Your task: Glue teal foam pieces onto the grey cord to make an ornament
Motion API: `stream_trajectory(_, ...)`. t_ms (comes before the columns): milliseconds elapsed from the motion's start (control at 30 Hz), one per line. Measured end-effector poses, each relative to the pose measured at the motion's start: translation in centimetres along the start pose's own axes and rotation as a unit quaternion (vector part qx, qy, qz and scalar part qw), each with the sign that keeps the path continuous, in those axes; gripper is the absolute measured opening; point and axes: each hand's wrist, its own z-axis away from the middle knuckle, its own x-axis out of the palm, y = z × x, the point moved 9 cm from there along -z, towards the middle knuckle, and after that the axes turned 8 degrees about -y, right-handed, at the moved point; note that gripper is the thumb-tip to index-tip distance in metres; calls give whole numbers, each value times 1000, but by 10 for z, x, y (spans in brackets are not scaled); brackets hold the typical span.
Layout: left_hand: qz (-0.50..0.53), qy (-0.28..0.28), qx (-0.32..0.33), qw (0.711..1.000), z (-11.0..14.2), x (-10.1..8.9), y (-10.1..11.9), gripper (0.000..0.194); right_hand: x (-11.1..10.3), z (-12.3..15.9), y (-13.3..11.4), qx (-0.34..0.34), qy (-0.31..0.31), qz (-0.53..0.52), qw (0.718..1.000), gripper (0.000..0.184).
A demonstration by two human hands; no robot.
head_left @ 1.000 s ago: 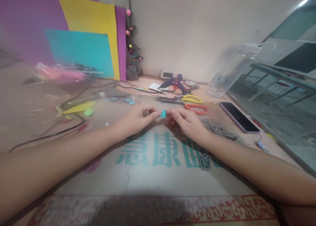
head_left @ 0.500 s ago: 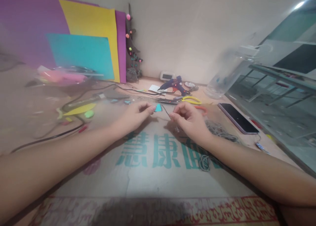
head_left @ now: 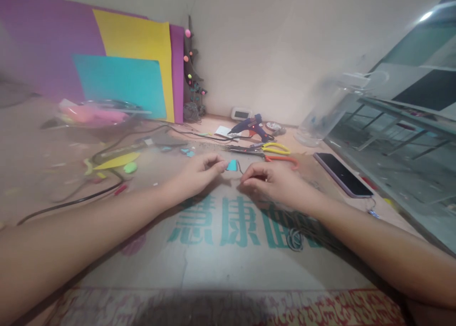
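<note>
Between thumb and fingertips, my left hand (head_left: 208, 170) pinches a small turquoise piece (head_left: 232, 165), which looks like foam or paper sheet. My right hand (head_left: 269, 179) is closed in a pinch on a thin dark cord (head_left: 239, 167), whose end stands up right beside the turquoise piece. Whether the two touch is too small to tell. Both hands are above a printed cardboard sheet (head_left: 203, 264) with green characters. Under my right forearm lies a loose coil of grey cord (head_left: 295, 239), partly hidden.
Behind the hands lie orange-handled scissors (head_left: 285, 161), yellow-handled scissors (head_left: 276, 148) and a blue glue gun (head_left: 249, 126). A phone (head_left: 342, 175) and a clear plastic jug (head_left: 320, 112) stand right. Coloured sheets (head_left: 124, 86) lean at left, near a black cable (head_left: 71, 202).
My right hand has turned lower and flatter, its fingers closing nearer the cord's end. The turquoise piece has shifted slightly right and down in the picture. The view has tilted a little.
</note>
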Motion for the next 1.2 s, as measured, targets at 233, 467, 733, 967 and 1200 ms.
stream_trajectory(233,-8,-61,26,998,1,13,3,33,-23,-2,-4,-61,72,116,989,32)
stream_trajectory(467,-45,-78,56,994,1,17,8,30,-4,-10,2,-86,29,-70,993,34)
stream_trajectory(733,-65,-35,29,997,2,9,11,29,14,-13,10,-22,17,-226,974,21)
stream_trajectory(967,-69,-17,52,996,2,8,6,25,28,-7,14,43,1,-270,962,12)
stream_trajectory(1200,-2,-116,83,990,3,29,5,35,37,-5,-1,-21,-45,-215,975,11)
